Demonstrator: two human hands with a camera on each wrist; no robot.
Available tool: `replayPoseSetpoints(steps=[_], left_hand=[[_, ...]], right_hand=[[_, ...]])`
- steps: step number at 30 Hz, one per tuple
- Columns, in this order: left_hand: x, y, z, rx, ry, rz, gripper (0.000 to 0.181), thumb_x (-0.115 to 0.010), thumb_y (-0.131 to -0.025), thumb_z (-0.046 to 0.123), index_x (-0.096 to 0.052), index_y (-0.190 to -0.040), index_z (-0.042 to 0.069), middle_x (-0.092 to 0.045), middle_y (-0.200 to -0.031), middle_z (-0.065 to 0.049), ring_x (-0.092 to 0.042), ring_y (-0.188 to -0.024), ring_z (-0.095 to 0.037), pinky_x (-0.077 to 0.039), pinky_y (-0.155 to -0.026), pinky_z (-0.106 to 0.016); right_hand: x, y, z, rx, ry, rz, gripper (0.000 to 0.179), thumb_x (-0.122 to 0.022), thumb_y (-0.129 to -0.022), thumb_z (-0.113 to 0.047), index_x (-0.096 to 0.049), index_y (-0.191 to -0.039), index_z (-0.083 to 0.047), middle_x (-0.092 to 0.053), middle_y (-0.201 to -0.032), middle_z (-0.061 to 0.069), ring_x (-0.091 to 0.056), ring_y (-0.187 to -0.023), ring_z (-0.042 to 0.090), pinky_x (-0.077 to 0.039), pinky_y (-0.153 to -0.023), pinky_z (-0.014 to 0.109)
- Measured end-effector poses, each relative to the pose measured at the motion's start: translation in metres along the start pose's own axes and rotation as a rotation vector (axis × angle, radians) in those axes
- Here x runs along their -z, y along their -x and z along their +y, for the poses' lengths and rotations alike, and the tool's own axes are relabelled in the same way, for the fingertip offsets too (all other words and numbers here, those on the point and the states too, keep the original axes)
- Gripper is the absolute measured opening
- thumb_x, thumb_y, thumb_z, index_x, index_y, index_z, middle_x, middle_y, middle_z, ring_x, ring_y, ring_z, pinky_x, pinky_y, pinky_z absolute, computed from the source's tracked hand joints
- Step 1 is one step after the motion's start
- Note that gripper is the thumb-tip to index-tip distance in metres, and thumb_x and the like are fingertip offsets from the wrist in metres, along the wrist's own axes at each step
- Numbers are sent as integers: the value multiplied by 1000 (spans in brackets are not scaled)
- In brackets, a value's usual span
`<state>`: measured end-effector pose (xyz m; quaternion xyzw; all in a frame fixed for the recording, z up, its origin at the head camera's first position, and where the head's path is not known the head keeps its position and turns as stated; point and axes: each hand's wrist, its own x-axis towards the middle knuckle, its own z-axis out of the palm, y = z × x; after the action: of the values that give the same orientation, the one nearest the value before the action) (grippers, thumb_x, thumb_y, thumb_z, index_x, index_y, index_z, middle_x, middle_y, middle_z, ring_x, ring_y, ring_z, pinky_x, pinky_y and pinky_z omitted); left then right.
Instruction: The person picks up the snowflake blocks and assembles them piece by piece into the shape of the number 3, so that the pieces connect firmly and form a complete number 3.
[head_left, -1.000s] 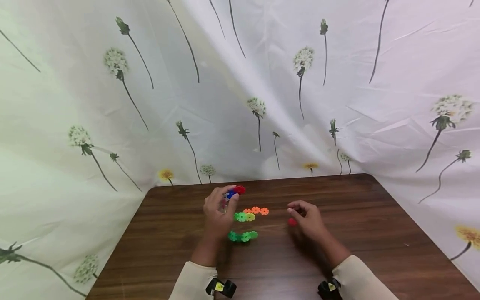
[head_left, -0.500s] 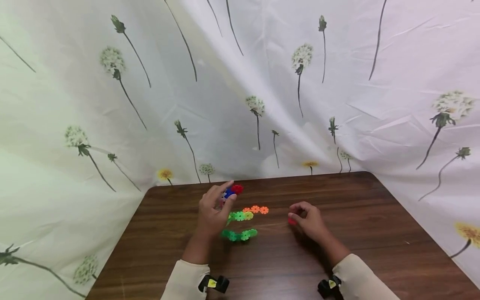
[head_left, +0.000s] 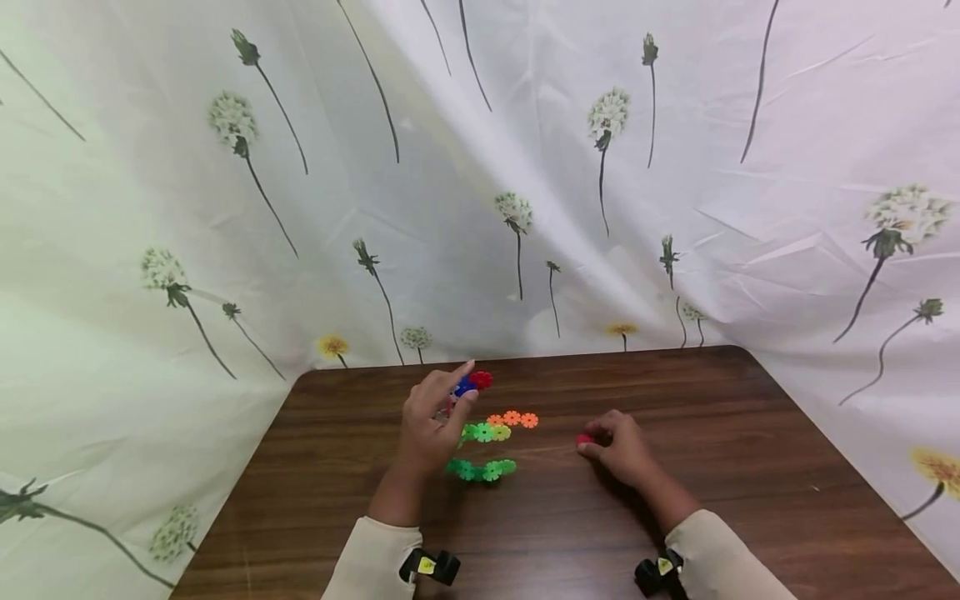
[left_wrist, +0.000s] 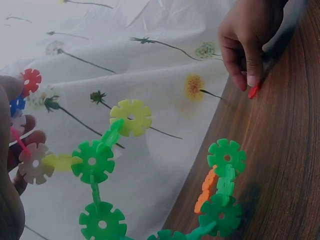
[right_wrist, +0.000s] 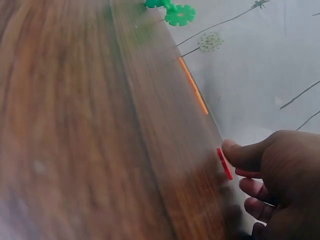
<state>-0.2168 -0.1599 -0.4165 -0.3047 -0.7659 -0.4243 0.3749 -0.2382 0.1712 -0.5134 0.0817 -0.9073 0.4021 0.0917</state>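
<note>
My left hand (head_left: 431, 425) holds a chain of interlocking flower-shaped plastic discs (left_wrist: 93, 161) up off the table. Red, blue, white and pink pieces sit at the fingers, and the yellow and green part hangs down in a curve to the right. Thumb and index finger stand apart, with the other fingers behind the chain. To the right, my right hand (head_left: 628, 450) has its thumb and curled fingers at a single red flower disc (head_left: 583, 439) at the table surface. The right wrist view shows the thumb tip against this disc's edge.
A short row of orange discs (head_left: 512, 417) lies on the brown wooden table (head_left: 712, 433), beyond the hanging chain and between the hands. Behind the table's far edge hangs a pale curtain (head_left: 450, 217) printed with dandelions.
My right hand has lowered and its fingers have closed in on the red disc. The left hand has shifted slightly left with the chain, its index finger lifting away from the thumb.
</note>
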Motion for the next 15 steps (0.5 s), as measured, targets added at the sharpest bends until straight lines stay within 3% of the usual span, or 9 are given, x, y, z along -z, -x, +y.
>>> replayPoseSetpoints(steps=[10, 15], left_hand=[[-2, 1, 0, 6, -8, -1, 43, -77, -97, 2, -75, -139, 8, -72, -102, -8, -59, -83, -19, -44, -82, -34], [-4, 0, -1, -15, -11, 8, 43, -77, -96, 1, -76, -138, 10, -75, -104, -9, -62, -84, -19, -47, -84, -37]], right_hand=[[-4, -2, 1, -41, 106, -25, 16, -88, -92, -15, -77, -101, -9, -69, -110, 8, -61, -114, 32, -48, -101, 56], [-4, -3, 1, -50, 66, -34, 19, -88, -91, -11, -71, -100, -10, -69, -98, 5, -61, -93, 21, -49, -84, 40]])
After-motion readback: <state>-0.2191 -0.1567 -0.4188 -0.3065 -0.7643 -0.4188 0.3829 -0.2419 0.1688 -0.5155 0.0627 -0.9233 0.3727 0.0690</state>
